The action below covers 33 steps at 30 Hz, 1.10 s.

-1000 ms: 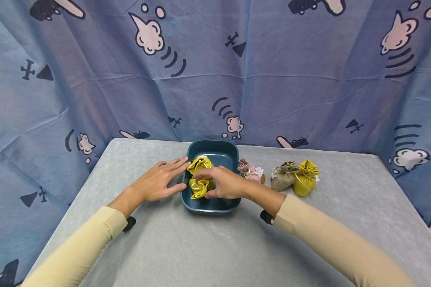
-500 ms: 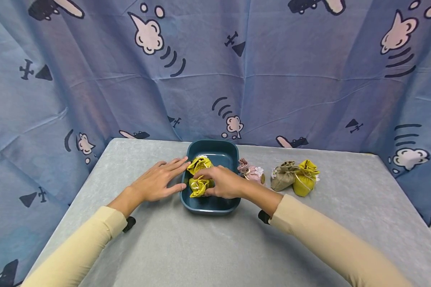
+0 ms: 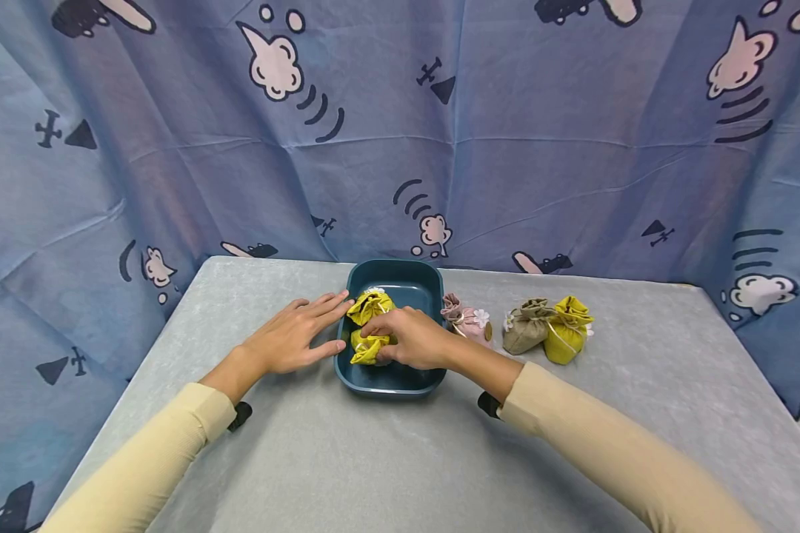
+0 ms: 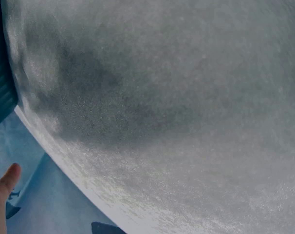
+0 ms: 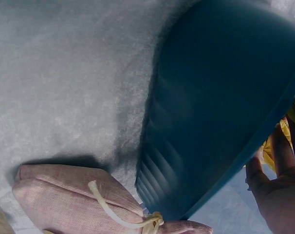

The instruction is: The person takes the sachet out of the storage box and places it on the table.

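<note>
Inside the dark teal bin (image 3: 400, 385) are two yellow drawstring pouches along its left side. My right hand (image 3: 416, 339) reaches over the bin's right rim and grips the nearer yellow pouch (image 3: 368, 349) between thumb and fingers; part of it is hidden by the hand. Just behind it lies the farther yellow pouch (image 3: 368, 305). My left hand (image 3: 300, 334) has its fingers spread, with fingertips and thumb touching the bin's left rim. In the right wrist view, the right hand (image 5: 279, 185) shows past the bin wall (image 5: 211, 107), with yellow cloth at the fingers.
A pink pouch (image 3: 468, 322) lies close beside the bin's right wall. Farther right, a grey-brown pouch (image 3: 525, 329) and another yellow pouch (image 3: 567, 333) stand against each other. The grey-covered table (image 3: 373, 459) ends at a blue patterned curtain (image 3: 373, 163).
The right hand has shifted the nearer yellow pouch slightly left and away from me, within the bin. The left hand has stayed in place at the rim.
</note>
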{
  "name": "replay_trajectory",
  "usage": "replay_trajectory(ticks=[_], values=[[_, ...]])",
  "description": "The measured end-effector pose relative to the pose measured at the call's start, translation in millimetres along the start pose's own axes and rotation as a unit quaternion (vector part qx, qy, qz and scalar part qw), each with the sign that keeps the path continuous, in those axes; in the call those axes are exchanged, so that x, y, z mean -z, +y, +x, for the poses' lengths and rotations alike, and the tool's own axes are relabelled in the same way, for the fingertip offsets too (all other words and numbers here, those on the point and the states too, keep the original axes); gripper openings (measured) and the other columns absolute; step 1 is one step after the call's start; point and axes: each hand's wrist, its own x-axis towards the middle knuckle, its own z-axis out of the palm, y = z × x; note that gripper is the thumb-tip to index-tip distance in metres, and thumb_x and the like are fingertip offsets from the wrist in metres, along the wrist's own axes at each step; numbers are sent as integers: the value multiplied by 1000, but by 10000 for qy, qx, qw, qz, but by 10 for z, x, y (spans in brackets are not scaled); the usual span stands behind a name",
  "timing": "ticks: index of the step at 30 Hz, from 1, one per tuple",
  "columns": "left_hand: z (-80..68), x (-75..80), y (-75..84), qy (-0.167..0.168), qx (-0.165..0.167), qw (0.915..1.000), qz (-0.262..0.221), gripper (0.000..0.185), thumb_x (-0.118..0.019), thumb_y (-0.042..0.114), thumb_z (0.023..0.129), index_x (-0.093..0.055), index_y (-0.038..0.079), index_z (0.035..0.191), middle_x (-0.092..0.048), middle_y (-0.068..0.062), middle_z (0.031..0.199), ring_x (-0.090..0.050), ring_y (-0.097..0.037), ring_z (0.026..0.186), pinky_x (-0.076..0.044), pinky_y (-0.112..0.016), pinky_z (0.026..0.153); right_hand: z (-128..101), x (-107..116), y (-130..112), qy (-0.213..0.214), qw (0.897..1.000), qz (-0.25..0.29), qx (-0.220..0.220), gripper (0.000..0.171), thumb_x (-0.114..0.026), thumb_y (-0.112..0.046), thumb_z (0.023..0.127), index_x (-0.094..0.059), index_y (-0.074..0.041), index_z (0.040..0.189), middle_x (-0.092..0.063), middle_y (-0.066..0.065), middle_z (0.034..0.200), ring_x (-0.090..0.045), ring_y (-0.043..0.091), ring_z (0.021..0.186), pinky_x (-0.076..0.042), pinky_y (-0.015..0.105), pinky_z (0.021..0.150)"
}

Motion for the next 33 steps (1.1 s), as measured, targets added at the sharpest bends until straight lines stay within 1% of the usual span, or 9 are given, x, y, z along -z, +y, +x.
replay_trajectory(ticks=[7,17,20,24,27,30,33], values=[[13,6,-1,-15,-7,10000,53,72,-40,59,102,-25,19,160,-23,-3,164,-25,-23,149,-30,-55,111,-9,54,-10,141,9998,15,146,35,-77,-8,87,-71,-5,121,-71,2,116,-64,14,104,-51,36,95],[14,15,4,-42,-22,10000,78,72,-39,60,102,-25,19,160,-22,-3,164,-25,-23,149,-31,-54,111,-30,135,-26,385,9990,79,216,30,-74,-7,90,-72,-5,120,-72,4,116,-66,16,108,-52,36,94],[14,10,5,-21,-54,9999,97,72,-39,60,102,-25,19,160,-22,-3,164,-26,-24,149,-31,-55,111,-52,158,-34,410,9988,136,216,29,-74,-6,90,-72,-5,118,-73,4,115,-67,16,107,-53,38,93],[8,3,3,2,-79,9999,71,72,-40,59,102,-26,19,159,-23,-5,164,-26,-24,149,-31,-56,110,-99,194,-53,321,9988,161,327,28,-73,-5,90,-73,-7,118,-72,3,116,-66,14,107,-53,36,93],[6,6,7,6,-89,10000,28,72,-40,59,102,-27,18,159,-24,-6,164,-26,-24,149,-31,-56,110,-156,246,-81,305,9984,164,437,27,-73,-5,90,-73,-7,118,-72,1,117,-66,12,107,-53,31,92],[6,9,9,20,-109,9999,28,72,-40,59,102,-27,18,159,-24,-6,164,-27,-26,148,-31,-57,110,-218,322,-116,362,9980,201,475,27,-73,-5,90,-73,-7,118,-72,1,115,-66,11,103,-54,29,88],[3,14,9,33,-120,9999,61,72,-39,59,102,-26,18,159,-24,-5,164,-27,-27,148,-31,-56,110,-269,417,-156,403,9978,187,498,27,-73,-4,90,-73,-7,117,-73,0,113,-67,10,99,-55,29,86]])
